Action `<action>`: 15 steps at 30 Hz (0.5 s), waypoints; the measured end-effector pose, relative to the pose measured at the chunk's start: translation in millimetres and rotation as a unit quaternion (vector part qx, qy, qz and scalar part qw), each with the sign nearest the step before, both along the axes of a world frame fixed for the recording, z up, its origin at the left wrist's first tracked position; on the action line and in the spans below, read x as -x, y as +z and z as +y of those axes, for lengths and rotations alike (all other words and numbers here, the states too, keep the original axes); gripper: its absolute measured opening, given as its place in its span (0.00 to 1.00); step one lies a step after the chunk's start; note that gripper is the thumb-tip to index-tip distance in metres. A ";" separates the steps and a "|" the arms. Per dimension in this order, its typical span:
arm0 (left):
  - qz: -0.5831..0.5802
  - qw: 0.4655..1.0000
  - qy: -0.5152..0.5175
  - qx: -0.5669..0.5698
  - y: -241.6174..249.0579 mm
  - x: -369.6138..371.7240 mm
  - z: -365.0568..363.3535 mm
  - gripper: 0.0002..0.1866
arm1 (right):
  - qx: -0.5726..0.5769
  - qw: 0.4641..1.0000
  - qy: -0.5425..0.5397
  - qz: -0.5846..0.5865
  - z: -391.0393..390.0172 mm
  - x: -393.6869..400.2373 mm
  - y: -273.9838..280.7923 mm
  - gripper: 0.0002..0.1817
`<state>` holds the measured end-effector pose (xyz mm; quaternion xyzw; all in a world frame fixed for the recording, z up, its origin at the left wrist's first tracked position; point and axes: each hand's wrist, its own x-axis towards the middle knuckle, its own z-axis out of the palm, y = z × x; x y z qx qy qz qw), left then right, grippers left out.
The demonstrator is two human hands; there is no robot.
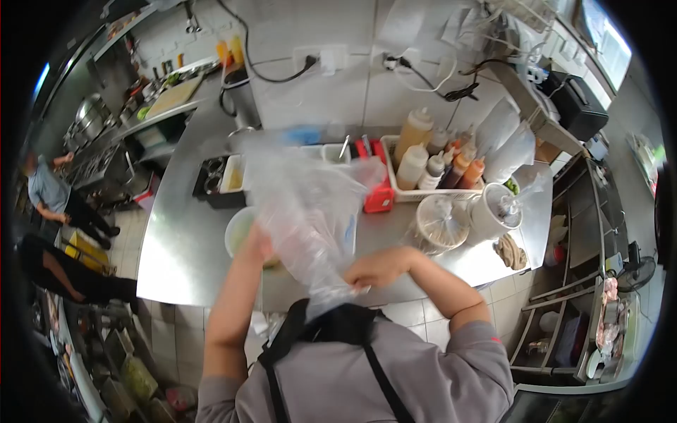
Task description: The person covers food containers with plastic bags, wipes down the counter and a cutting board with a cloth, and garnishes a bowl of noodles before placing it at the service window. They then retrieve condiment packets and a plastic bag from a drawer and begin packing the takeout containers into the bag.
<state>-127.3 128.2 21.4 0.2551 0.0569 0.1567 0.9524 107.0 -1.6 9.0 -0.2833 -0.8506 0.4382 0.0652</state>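
A large clear plastic bag (303,204) hangs over the steel counter in front of my chest, its upper part blurred. My right hand (375,269) pinches the bag's lower edge near my apron. On the other side, my left hand (262,243) is at the bag's left side, partly behind the plastic, so its fingers are hidden. A pale round bowl (238,229) with something greenish in it is beside my left hand, partly covered. Behind the bag is a red container (377,196).
The steel counter (173,247) also bears a basket of sauce bottles (407,194), a bagged tub (443,224), a white bucket (488,215), a brown cloth (509,252) and a black tray (211,185). Two people stand at the left, one in a light shirt (49,185).
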 end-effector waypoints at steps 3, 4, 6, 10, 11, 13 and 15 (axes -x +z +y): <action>0.050 0.995 -0.074 -0.040 39.7 -7.0 9.6 0.33 | -0.048 0.963 -0.139 -0.226 3.1 -12.7 1.8 0.07; 0.065 0.991 -0.101 -0.054 43.6 -5.8 8.1 0.33 | -0.046 0.957 -0.173 -0.228 2.9 -19.0 3.7 0.07; 0.177 0.951 -0.024 -0.253 33.4 2.2 4.4 0.28 | -0.093 0.950 -0.225 -0.195 -1.1 -29.0 10.4 0.07; 0.359 0.678 0.077 -0.637 11.8 -6.2 -5.7 0.15 | -0.330 0.871 -0.364 -0.018 -10.3 -17.6 67.8 0.08; 0.367 0.578 0.107 -0.721 15.0 -15.1 -23.3 0.13 | -0.345 0.826 -0.443 0.045 -9.1 -0.3 87.0 0.08; 0.338 0.505 0.195 -0.770 27.9 -34.1 -62.1 0.09 | -0.419 0.796 -0.436 0.037 -10.2 34.8 103.0 0.09; 0.316 0.456 0.269 -0.787 37.9 -33.5 -72.7 0.08 | -0.406 0.821 -0.397 -0.060 -5.3 41.4 103.7 0.09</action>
